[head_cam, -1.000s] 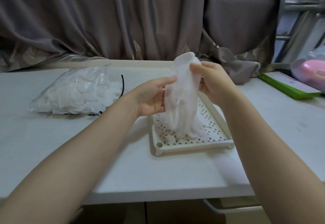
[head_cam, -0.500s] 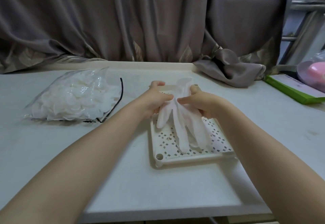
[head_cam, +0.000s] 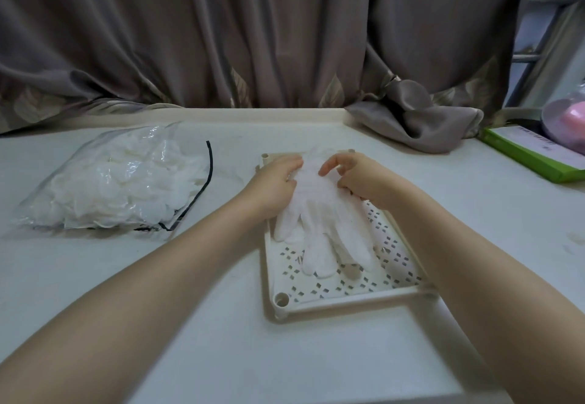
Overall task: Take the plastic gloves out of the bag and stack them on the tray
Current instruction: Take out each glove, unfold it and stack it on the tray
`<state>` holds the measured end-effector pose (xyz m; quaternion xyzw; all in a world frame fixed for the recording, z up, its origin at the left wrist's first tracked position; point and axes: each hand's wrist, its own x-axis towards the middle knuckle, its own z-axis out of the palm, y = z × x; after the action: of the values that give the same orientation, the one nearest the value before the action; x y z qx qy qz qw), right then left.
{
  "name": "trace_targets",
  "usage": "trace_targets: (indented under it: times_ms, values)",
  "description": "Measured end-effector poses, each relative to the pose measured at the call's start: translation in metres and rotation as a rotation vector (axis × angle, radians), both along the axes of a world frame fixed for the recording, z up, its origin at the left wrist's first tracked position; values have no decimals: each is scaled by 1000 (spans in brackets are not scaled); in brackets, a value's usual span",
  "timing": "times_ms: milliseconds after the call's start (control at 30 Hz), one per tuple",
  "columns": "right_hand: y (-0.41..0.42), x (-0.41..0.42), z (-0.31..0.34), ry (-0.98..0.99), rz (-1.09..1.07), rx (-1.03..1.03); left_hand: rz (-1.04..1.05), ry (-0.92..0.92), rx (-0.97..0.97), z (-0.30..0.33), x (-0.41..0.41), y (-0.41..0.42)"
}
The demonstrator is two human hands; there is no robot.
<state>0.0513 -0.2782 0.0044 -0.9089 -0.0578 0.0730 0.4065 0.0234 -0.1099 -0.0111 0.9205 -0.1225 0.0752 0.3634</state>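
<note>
A white plastic glove [head_cam: 319,223] lies flat on the cream perforated tray [head_cam: 348,304], fingers pointing toward me, on top of at least one other glove. My left hand [head_cam: 275,182] rests on the glove's left edge near the cuff with its fingers straight. On the right side of the cuff sits my right hand [head_cam: 354,175], fingers loosely bent and index finger stretched out, gripping nothing that I can see. The clear plastic bag [head_cam: 117,182], full of white gloves and edged with a black strip, lies on the table to the left.
A fold of the grey curtain [head_cam: 411,124] spills onto the table behind the tray on the right. A green box [head_cam: 531,153] and a pink object under a clear cover [head_cam: 569,118] sit at the far right edge.
The glove, held upright above the tray a second ago, has been lowered and laid flat on it. Both hands moved down and away with the cuff and have loosened their hold.
</note>
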Motion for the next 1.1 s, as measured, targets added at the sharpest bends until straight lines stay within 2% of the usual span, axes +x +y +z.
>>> trace_targets:
  times_ms: [133,233,333,533,633,733,800,867,933,1000,1100]
  values:
    - [2,-4,-1,148,55,-230,12,37,279,-2,0,2]
    - [7,-8,4,131,109,-440,11,192,435,7,-3,-4]
    - [7,-11,9,111,156,-568,27,299,501,14,-4,-10]
    - [1,-6,5,58,137,-503,19,269,554,18,-5,-10]
    - [6,-6,2,-2,195,-512,13,73,554,20,2,-14]
    - [10,-8,-6,-42,204,-560,-134,-78,785,12,17,-17]
    - [12,-12,-3,-57,142,-596,-193,14,950,2,25,-16]
    - [18,-20,3,-101,117,-612,-192,130,984,-5,31,-12]
    - [21,-31,3,-111,258,-633,-189,186,974,-5,35,-10]
    - [23,-44,-3,55,375,-638,-149,187,954,-3,38,-7]
    - [21,-51,-19,161,349,-751,-42,70,894,-6,32,-2]
